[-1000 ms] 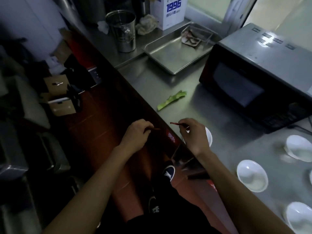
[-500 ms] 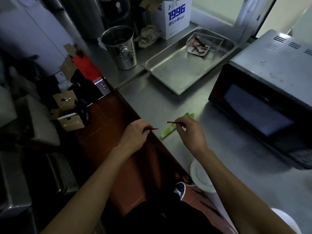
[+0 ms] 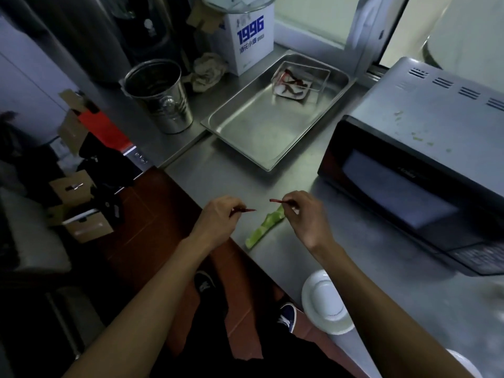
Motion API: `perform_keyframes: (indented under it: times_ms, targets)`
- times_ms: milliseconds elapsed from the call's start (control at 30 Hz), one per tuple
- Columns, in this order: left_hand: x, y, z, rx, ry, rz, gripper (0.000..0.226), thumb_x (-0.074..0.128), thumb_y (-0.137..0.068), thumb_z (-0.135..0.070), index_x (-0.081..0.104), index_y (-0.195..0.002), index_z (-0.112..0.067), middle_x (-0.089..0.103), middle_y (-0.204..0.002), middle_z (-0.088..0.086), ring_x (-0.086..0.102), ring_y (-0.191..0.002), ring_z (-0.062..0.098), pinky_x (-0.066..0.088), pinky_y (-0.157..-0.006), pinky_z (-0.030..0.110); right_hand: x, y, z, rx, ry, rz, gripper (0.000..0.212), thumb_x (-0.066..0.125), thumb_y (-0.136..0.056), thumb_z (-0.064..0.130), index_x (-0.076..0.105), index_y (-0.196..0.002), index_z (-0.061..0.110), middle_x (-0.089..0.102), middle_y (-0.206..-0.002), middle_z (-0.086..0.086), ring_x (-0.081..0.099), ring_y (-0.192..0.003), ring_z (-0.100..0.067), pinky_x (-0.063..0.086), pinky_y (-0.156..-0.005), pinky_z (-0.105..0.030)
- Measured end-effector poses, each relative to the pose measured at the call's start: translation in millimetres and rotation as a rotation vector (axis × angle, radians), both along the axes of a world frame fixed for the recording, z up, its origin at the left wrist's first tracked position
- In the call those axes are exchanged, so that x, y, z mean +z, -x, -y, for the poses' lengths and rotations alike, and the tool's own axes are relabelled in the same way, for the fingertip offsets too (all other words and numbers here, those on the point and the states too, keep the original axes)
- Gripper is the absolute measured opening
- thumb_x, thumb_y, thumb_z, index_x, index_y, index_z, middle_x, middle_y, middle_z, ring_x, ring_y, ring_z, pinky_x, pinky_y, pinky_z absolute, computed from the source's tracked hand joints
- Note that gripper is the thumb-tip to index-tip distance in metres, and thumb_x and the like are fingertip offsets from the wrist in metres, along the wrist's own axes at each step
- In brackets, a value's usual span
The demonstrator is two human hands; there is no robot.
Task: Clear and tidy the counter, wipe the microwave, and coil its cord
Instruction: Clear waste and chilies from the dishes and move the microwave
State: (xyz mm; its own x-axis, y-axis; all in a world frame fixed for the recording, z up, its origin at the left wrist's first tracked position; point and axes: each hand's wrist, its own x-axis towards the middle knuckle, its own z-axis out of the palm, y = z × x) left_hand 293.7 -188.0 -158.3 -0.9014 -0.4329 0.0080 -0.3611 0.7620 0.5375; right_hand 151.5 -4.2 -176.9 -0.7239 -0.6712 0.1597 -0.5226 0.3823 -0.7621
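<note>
1. Your left hand [image 3: 218, 218] pinches a thin dark-red strip [image 3: 246, 210]; your right hand [image 3: 304, 215] pinches another red strip [image 3: 276, 200], tips apart.
2. A pale green vegetable peel [image 3: 263, 226] lies on the steel counter [image 3: 272, 184] just below your right hand.
3. The dark microwave [image 3: 425, 170] sits at three o'clock, the steel tray [image 3: 261, 132] at twelve, a white bowl [image 3: 324, 302] at five.

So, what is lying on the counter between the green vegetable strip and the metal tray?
In the head view, only bare steel counter lies between the green strip and the tray.
</note>
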Motion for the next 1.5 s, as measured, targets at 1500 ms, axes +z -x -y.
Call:
perform_keyframes:
  times_ms: [1500]
  targets:
    - [-15.8, 241.1, 234.4, -0.454, -0.089, -0.098, 0.018, 0.066, -0.084, 0.000, 0.074, -0.093, -0.013, 0.066, -0.086, 0.004, 0.062, -0.076, 0.019, 0.050, -0.072, 0.029, -9.1, 128.2, 191.6, -0.620, 0.059, -0.061, 0.011, 0.070, -0.082, -0.001, 0.073, -0.090, 0.006, 0.071, -0.084, -0.007, 0.066, -0.074, -0.017, 0.056, -0.074, -0.035]
